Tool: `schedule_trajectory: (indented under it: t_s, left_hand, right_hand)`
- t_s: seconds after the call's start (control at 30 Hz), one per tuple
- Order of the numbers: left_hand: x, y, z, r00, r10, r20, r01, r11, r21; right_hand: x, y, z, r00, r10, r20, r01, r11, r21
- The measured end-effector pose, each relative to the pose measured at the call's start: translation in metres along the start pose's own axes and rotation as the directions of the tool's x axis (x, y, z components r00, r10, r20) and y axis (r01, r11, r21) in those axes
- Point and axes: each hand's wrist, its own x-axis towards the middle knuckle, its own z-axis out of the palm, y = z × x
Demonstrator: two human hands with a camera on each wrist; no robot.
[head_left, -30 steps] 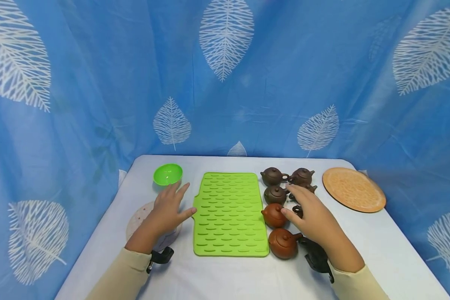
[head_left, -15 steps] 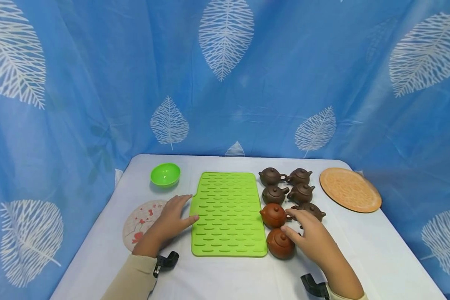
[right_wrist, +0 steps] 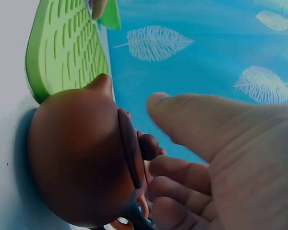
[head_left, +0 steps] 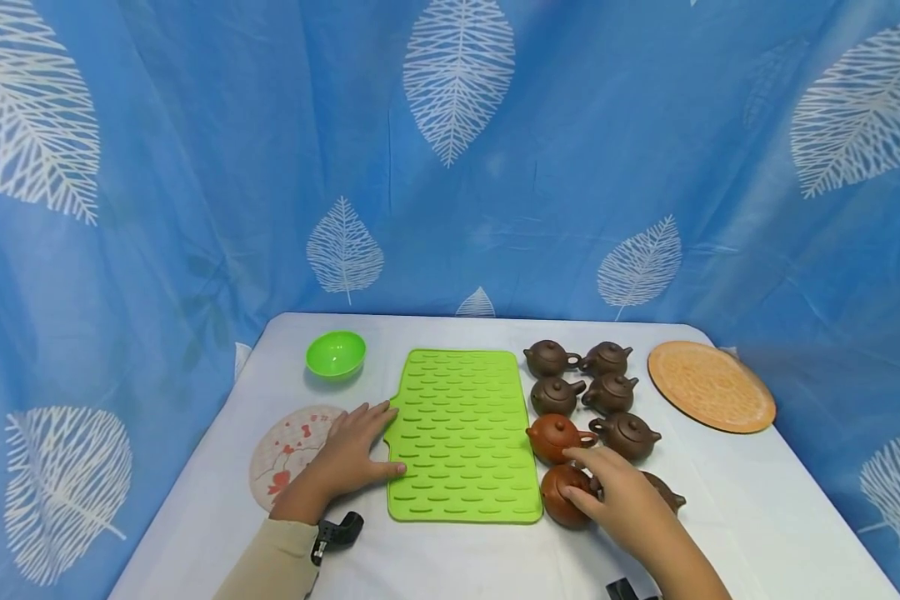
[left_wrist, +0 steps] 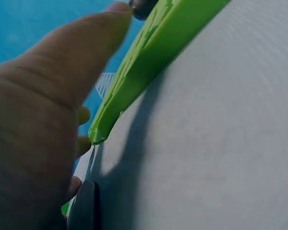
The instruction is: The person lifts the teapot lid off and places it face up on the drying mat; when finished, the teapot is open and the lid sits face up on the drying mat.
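In the head view my left hand (head_left: 352, 450) is spread at the left edge of the green ridged mat (head_left: 461, 437), fingertips over its rim. The left wrist view shows the thumb (left_wrist: 86, 45) stretched near the mat's thick edge. My right hand (head_left: 622, 496) hovers over the front reddish-brown teapot (head_left: 562, 496), beside its lid and handle. Seen from the right wrist, the thumb stands apart from the lid knob (right_wrist: 148, 146), and the other fingers bend behind it; whether they touch is hard to tell. Another reddish teapot (head_left: 557, 437) stands just behind.
Several dark brown teapots (head_left: 607, 392) stand in two columns right of the mat; one (head_left: 663, 492) is partly hidden by the right hand. A round orange board (head_left: 711, 386) lies far right. A green bowl (head_left: 336, 356) and a round floral mat (head_left: 292, 450) are at left.
My right hand has moved nearer, from above the rear teapots down to the front reddish one. My left hand has lowered onto the mat's left edge, uncovering more of the floral mat.
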Motion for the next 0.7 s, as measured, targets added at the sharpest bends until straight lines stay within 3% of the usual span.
schedule_trajectory:
  t_s: [0.23,0.7]
  left_hand:
    - [-0.0015,0.0035,-0.0013,1.000,0.005,0.026,-0.007,0.997,0.077]
    - [-0.0012,0.0000,-0.0024,0.998,0.028,0.055,-0.032,0.997,0.066]
  right_hand:
    - [-0.0007,0.0017,-0.0009,0.999,0.018,0.043,-0.018,1.000,-0.002]
    - [0.0011,0.0060,-0.0015,0.998,-0.053,0.015,0.054,0.998,-0.039]
